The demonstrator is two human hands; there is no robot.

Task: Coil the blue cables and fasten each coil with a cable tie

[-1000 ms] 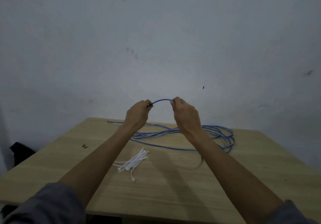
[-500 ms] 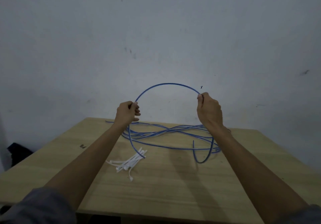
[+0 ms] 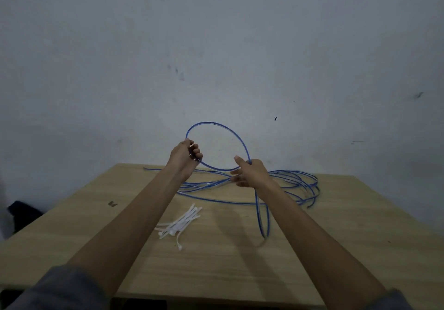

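Blue cable arcs from left hand, fingers curled round it, across to right hand pinching it, close alongside

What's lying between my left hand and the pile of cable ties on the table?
Nothing visible. The left hand grips the raised blue cable loop; the cable ties lie below on bare table, and the loose cable sits farther back.

L grip curled; R grip half-curled
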